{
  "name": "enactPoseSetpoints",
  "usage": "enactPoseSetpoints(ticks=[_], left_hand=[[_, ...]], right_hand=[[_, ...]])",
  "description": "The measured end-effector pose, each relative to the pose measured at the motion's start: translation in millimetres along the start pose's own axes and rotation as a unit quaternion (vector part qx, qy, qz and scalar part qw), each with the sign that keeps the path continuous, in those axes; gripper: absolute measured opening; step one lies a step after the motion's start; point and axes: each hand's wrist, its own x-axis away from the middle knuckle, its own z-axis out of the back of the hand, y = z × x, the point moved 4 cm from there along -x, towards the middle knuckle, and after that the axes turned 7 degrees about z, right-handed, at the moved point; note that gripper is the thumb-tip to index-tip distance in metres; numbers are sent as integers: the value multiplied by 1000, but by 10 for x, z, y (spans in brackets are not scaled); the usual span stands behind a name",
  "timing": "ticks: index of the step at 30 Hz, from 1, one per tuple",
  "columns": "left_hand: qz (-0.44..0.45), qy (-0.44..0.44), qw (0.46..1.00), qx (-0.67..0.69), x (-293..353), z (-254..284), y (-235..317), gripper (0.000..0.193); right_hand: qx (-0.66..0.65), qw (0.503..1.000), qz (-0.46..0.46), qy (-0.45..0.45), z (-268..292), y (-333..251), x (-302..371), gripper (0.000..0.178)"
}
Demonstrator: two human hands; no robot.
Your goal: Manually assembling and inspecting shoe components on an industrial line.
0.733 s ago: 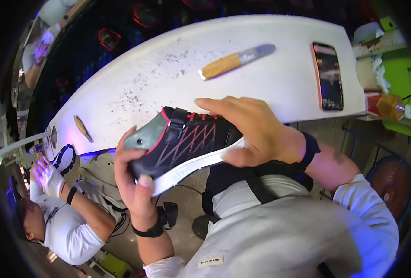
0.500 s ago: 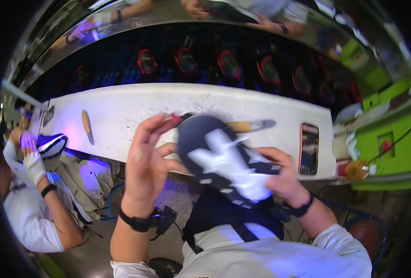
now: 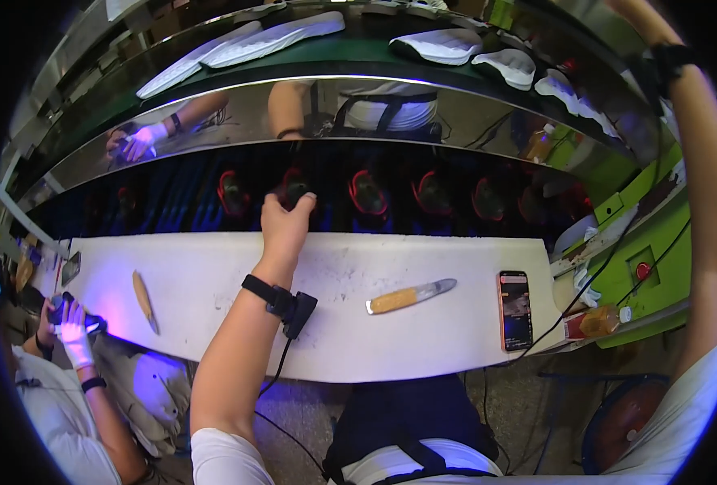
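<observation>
White workbench (image 3: 334, 356) below, I'd centre the left hand (image 3: 286, 216), thumb and fingers parted, on the red-trimmed shoe (image 3: 295, 179), unable to tell whether it or the cropped right hand (image 3: 640, 16) grips

Left hand (image 3: 288, 217) has moved from the near edge of the long white table (image 3: 334, 347) to beyond its far edge, fingers around a dark, red-edged shoe (image 3: 294, 181). Right hand (image 3: 640, 18) has risen beyond the table's right end.

Left hand (image 3: 285, 222) at a dark shoe (image 3: 294, 181) beyond a white table (image 3: 423, 347) with phone (image 3: 515, 311) and tan-handled tool (image 3: 407, 298)
</observation>
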Motion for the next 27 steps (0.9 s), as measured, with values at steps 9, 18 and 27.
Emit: enactPoseSetpoints(ticks=[9,18,27], left_hand=[[-59,3,943,-326,-1122,-484,-741,101],[196,-90,925,314,-679,535,-437,30],[-58,-84,989,-104,470,1686,-603,26]], right_hand=[[91,995,38,-10,-1308,-535,699,66],[-145,958,-203,-144,-1771,-326,1053,46],[13,984,-167,66,-1458,-649,1009,22]])
